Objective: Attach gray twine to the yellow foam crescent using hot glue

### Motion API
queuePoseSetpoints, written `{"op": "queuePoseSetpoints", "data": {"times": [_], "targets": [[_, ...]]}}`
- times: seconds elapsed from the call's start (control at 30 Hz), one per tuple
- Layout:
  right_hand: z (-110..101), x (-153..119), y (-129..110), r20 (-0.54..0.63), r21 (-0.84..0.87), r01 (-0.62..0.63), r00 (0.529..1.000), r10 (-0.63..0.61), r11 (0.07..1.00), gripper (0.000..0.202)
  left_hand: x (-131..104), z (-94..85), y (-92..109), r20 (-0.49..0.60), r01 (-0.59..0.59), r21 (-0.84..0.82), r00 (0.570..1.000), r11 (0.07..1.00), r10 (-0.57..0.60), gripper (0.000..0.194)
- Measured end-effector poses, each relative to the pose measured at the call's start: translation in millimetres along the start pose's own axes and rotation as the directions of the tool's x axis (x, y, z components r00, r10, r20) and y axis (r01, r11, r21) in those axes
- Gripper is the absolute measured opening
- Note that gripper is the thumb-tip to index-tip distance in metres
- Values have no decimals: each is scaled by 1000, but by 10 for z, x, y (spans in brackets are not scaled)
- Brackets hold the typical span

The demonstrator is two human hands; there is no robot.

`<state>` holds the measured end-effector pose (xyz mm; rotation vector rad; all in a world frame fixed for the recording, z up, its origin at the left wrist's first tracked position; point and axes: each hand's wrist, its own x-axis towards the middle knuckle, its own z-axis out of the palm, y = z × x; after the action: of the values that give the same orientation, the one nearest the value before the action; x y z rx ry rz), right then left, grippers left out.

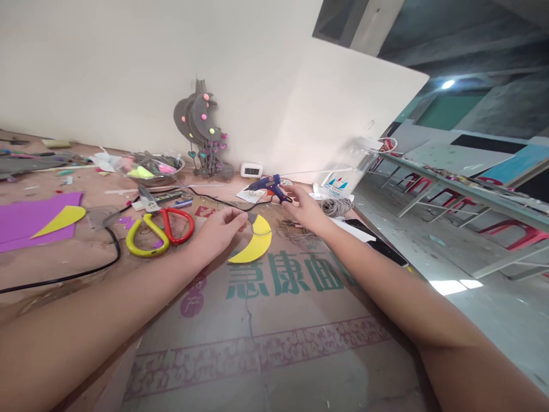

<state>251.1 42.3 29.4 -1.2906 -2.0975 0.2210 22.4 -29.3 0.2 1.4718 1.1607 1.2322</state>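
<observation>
A yellow crescent moon cutout lies on the printed brown sheet, with a grey patch and thin grey cord at its upper tip. My left hand is closed in a pinch at that tip. To the right, the fingers of my right hand are bent around the handle of a blue hot glue gun, whose nozzle points left above a small white paper. Scissors with one yellow and one red handle lie left of my left hand. A ball of grey cord sits beyond my right wrist.
Grey moon ornaments lean on the white wall beside a small digital clock. A bowl of scraps, purple sheets and a black cable are at left. A clear plastic bucket and black phone are at right.
</observation>
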Motion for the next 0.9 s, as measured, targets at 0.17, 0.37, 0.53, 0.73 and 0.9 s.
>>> {"op": "queuePoseSetpoints", "data": {"times": [0.17, 0.37, 0.53, 0.73, 0.9], "targets": [[19, 347, 128, 85, -132, -23, 996, 34, 991, 58, -1, 2, 15, 14, -2, 16, 1000, 1000, 2, 30], [196, 547, 205, 180, -89, -174, 966, 188, 981, 44, 2, 9, 4, 5, 8, 20, 1000, 1000, -8, 31], [281, 574, 159, 169, -52, -253, 951, 258, 966, 31, -29, 8, 49, 27, 9, 25, 1000, 1000, -10, 29], [179, 578, 145, 102, 10, -304, 948, 301, 953, 26, -62, 18, 85, 23, 36, 8, 999, 999, -36, 28], [-8, 471, 68, 143, 91, -302, 947, 288, 949, 29, -48, 7, 64, 10, 37, 10, 999, 999, -37, 32]]}}
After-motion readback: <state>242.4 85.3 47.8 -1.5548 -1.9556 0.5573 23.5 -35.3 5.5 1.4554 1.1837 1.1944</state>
